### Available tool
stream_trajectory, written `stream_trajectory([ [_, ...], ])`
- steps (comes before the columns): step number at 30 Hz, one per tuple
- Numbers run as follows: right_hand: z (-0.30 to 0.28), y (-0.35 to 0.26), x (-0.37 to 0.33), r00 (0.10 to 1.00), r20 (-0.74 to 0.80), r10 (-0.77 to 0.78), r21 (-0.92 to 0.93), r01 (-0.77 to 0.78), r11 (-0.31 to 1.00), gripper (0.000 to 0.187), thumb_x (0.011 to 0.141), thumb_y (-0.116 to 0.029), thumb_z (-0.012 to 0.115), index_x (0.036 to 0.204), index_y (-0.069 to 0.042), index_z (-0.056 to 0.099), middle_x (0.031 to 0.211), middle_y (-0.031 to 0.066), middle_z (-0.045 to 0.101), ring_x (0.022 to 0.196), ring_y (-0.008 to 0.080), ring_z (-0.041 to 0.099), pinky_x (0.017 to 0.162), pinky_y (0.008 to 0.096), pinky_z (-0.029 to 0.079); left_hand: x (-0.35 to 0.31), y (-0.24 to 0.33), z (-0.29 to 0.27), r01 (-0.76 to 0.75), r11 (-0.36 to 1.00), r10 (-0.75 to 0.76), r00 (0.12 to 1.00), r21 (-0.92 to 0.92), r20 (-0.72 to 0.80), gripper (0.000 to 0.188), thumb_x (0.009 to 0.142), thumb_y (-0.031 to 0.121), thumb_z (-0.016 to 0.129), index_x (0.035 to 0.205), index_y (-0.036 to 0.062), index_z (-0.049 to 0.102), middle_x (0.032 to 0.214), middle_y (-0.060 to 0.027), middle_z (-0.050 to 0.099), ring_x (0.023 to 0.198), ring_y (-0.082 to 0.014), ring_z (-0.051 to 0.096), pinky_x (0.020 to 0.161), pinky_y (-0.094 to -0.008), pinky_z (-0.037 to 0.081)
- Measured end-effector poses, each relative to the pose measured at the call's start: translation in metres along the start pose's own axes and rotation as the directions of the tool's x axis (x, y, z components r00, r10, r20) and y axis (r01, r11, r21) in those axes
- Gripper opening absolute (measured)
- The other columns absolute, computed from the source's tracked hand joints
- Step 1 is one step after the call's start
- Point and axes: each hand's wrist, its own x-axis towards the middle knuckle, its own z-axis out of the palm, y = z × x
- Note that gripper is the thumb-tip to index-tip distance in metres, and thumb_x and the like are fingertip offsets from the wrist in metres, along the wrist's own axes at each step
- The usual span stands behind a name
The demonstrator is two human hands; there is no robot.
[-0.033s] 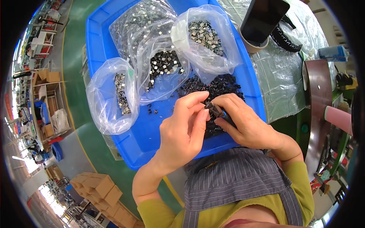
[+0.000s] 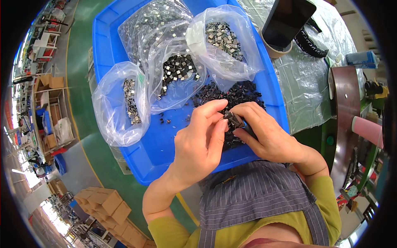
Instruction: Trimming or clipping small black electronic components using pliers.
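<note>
My left hand (image 2: 196, 142) and my right hand (image 2: 269, 134) meet over the near part of a blue plastic tray (image 2: 159, 165). Between them is a small dark block-like piece (image 2: 234, 120). The right thumb and fingers close round it, while the left thumb and forefinger pinch its left end. Its exact kind is too small to make out. Under and beyond the hands lies a heap of small black bits (image 2: 231, 95), partly hidden by my fingers. Further off, an open clear bag (image 2: 169, 99) holds small square black and silvery pieces.
Other clear bags stand in the tray: one at the left (image 2: 109, 111), one at the right (image 2: 248, 62) and one behind (image 2: 136, 29). A phone (image 2: 289, 20) rests in a round holder (image 2: 275, 51) on the silvery table cover (image 2: 306, 95). Cardboard boxes (image 2: 103, 202) stand on the floor.
</note>
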Motion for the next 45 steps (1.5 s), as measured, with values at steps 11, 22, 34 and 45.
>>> stream_trajectory([
  [11, -0.004, 0.001, 0.000, 0.999, 0.027, 0.032, 0.109, -0.035, 0.993, 0.034, 0.084, -0.004, 0.063, 0.113, 0.001, 0.047, 0.100, 0.0171, 0.052, 0.093, 0.0347, 0.051, 0.080, 0.0405, 0.043, 0.002, 0.001, 0.006, -0.111, 0.982, 0.109, 0.994, 0.152, 0.019, 0.037, 0.083, -0.007, 0.061, 0.119, -0.0030, 0.053, 0.091, -0.0148, 0.066, 0.073, -0.0226, 0.068, 0.059, -0.0307, 0.053],
  [22, -0.002, 0.002, -0.002, 0.999, -0.010, 0.039, 0.064, -0.038, 0.997, 0.034, 0.082, -0.005, 0.065, 0.111, 0.001, 0.048, 0.097, 0.0174, 0.053, 0.089, 0.0353, 0.053, 0.076, 0.0416, 0.044, 0.002, -0.004, 0.010, -0.113, 0.988, 0.115, 0.993, 0.107, -0.010, 0.037, 0.084, -0.006, 0.060, 0.120, -0.0009, 0.053, 0.087, -0.0136, 0.066, 0.070, -0.0209, 0.068, 0.058, -0.0299, 0.052],
  [34, -0.003, -0.004, -0.007, 0.993, 0.042, 0.108, -0.001, -0.108, 0.994, 0.022, 0.081, -0.006, 0.066, 0.094, 0.000, 0.049, 0.084, 0.0172, 0.057, 0.078, 0.0369, 0.058, 0.064, 0.0432, 0.046, 0.017, 0.009, -0.011, 0.253, 0.935, -0.157, 0.923, -0.246, 0.352, 0.027, 0.092, -0.001, 0.047, 0.119, -0.0007, 0.049, 0.070, -0.0032, 0.059, 0.058, -0.0051, 0.054, 0.051, -0.0200, 0.042],
  [45, -0.002, -0.002, -0.006, 0.998, 0.038, 0.051, 0.236, -0.058, 0.970, 0.019, 0.085, -0.009, 0.063, 0.087, 0.001, 0.048, 0.076, 0.0212, 0.059, 0.074, 0.0414, 0.060, 0.060, 0.0459, 0.046, 0.011, 0.006, -0.013, 0.219, 0.931, -0.107, 0.929, -0.292, 0.355, 0.022, 0.096, 0.004, 0.044, 0.117, -0.0014, 0.050, 0.074, -0.0050, 0.058, 0.053, -0.0040, 0.044, 0.048, -0.0182, 0.036],
])
